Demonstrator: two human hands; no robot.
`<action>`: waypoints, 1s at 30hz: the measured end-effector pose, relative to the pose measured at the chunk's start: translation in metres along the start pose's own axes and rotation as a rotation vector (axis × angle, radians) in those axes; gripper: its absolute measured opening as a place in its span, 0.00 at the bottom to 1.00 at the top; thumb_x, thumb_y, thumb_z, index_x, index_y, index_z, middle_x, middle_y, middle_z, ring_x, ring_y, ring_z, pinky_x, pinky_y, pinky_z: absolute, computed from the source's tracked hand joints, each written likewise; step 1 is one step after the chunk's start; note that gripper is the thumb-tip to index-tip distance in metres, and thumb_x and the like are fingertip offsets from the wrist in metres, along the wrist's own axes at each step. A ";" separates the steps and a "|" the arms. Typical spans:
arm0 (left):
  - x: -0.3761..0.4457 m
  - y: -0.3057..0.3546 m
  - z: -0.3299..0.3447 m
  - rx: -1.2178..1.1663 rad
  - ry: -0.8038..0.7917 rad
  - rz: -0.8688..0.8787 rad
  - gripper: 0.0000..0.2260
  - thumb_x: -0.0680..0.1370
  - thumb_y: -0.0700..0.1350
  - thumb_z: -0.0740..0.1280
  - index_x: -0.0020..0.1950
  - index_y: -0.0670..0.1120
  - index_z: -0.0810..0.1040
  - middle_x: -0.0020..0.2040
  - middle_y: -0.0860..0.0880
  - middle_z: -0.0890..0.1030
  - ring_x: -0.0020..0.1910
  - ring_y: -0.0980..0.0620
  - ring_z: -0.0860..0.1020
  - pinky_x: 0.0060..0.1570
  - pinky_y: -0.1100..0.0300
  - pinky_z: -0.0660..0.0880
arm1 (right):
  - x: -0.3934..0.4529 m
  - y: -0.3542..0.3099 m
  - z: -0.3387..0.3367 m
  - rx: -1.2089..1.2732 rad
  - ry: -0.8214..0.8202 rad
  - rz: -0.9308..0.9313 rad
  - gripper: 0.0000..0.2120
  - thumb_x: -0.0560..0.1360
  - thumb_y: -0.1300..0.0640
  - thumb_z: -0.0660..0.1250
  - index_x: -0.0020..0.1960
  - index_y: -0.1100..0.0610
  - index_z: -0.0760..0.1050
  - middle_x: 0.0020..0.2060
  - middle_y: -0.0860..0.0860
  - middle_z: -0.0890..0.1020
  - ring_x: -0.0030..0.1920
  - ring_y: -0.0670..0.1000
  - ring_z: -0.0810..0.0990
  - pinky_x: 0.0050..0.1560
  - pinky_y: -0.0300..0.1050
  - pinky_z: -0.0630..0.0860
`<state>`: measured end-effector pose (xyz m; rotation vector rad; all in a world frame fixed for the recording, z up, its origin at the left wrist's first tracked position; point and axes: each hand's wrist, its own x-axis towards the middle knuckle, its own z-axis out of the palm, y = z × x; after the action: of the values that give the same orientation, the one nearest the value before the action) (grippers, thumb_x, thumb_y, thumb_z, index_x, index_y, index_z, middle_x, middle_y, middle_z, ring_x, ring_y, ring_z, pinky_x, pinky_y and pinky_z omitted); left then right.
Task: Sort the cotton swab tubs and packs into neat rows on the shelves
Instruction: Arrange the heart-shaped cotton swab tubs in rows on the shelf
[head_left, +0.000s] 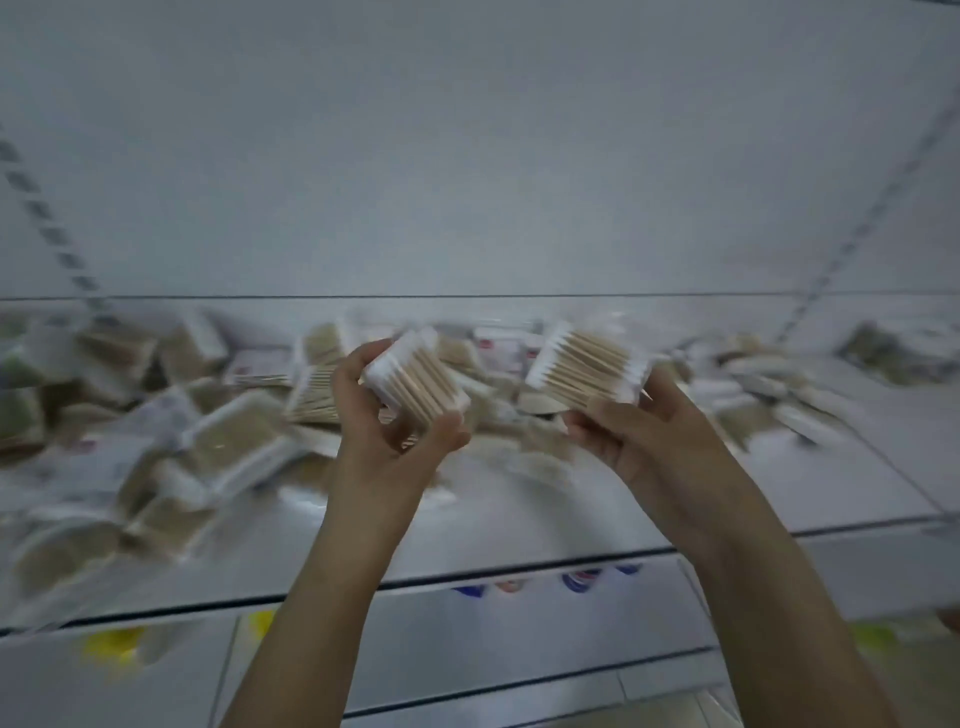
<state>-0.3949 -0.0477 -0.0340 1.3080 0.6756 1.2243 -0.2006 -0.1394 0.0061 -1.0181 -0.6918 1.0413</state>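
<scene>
Far left and centre — a blurred heap of swab packs (218, 441) lying loose on the white shelf (857, 467). Left hand (387, 415) raised above it, fingers curled round a left pack (415, 384). Right hand (639, 431) alongside, fingers pinching a right pack (587, 371) — both held clear of the heap.

The left hand (387, 415) grips a clear pack of wooden cotton swabs (415, 382), tilted, fingers curled round its ends. The right hand (639, 431) holds a second swab pack (587, 369) from below, apart from the first. Both are raised above a white shelf (779, 493) where a loose, blurred heap of swab packs (208, 426) lies, densest at the left. A lower shelf (467, 634) shows beneath.
</scene>
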 end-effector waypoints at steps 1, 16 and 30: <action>-0.002 -0.004 0.020 -0.021 -0.038 -0.012 0.26 0.78 0.32 0.68 0.66 0.57 0.66 0.60 0.51 0.78 0.55 0.45 0.82 0.49 0.50 0.82 | -0.011 -0.007 -0.016 -0.031 0.051 -0.031 0.18 0.71 0.67 0.69 0.60 0.61 0.76 0.53 0.57 0.83 0.48 0.54 0.84 0.49 0.42 0.81; -0.090 -0.069 0.380 0.086 -0.405 -0.035 0.23 0.80 0.38 0.68 0.67 0.58 0.65 0.49 0.66 0.80 0.49 0.48 0.83 0.53 0.41 0.81 | -0.136 -0.143 -0.330 -0.301 0.701 -0.488 0.21 0.79 0.53 0.65 0.70 0.47 0.65 0.50 0.45 0.86 0.55 0.49 0.84 0.59 0.46 0.79; -0.077 -0.137 0.586 0.245 -0.525 -0.086 0.18 0.78 0.42 0.71 0.62 0.58 0.71 0.59 0.57 0.78 0.52 0.67 0.78 0.46 0.72 0.75 | -0.115 -0.189 -0.523 -0.464 0.825 -0.382 0.25 0.76 0.53 0.72 0.65 0.35 0.65 0.56 0.34 0.78 0.55 0.40 0.81 0.43 0.31 0.76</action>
<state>0.1584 -0.2954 -0.0598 1.6996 0.5002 0.6942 0.2714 -0.4530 -0.0262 -1.5060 -0.4068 0.0698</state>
